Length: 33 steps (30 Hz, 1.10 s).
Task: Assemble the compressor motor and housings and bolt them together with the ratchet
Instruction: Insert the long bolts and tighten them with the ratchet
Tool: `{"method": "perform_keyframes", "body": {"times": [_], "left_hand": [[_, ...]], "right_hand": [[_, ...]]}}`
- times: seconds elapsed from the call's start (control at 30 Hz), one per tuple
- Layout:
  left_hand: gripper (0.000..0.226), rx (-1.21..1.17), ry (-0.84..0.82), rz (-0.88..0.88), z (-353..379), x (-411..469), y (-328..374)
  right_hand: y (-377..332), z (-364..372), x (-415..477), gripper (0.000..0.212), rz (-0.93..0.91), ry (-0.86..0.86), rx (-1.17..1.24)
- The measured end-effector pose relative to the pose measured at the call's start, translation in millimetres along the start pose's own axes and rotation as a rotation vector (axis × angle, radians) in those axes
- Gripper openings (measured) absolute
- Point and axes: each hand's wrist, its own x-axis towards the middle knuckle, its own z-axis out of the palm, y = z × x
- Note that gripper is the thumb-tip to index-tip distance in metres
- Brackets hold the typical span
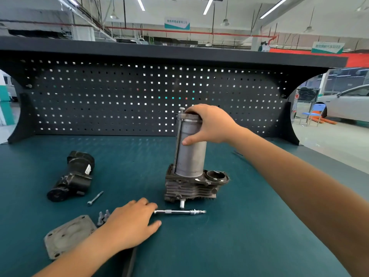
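A green-matted desk (249,226) is backed by a dark pegboard (119,100). Beyond it, at the right, a white car (347,104) and a blue chair (313,114) are seen.

2 bare forearms in view, no sleeves, gloves, watch or rings visible. Left hand (129,224): short trimmed nails. Right hand (209,124): thumbnail short, unpainted. No markings seen on either.
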Motion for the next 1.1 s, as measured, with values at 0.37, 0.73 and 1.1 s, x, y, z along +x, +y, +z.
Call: {"method": "perform_keyframes", "body": {"times": [0.37, 0.73, 1.1], "left_hand": [[0.031, 0.070, 0.104, 0.007, 4.8, 5.7, 1.1], [0.010, -0.239, 0.104, 0.018, -9.1, 5.8, -11.7], [0.016, -0.614, 0.274, 0.024, -21.2, 1.1, -13.7]], "right_hand": [[-4.9, -2.0, 9.9, 0.091, 0.005, -0.119, 0.020], [-3.2, 2.0, 4.5, 0.088, -0.003, -0.066, 0.073], [-3.4, 0.8, 5.1, 0.088, 0.002, -0.073, 0.089]]}}
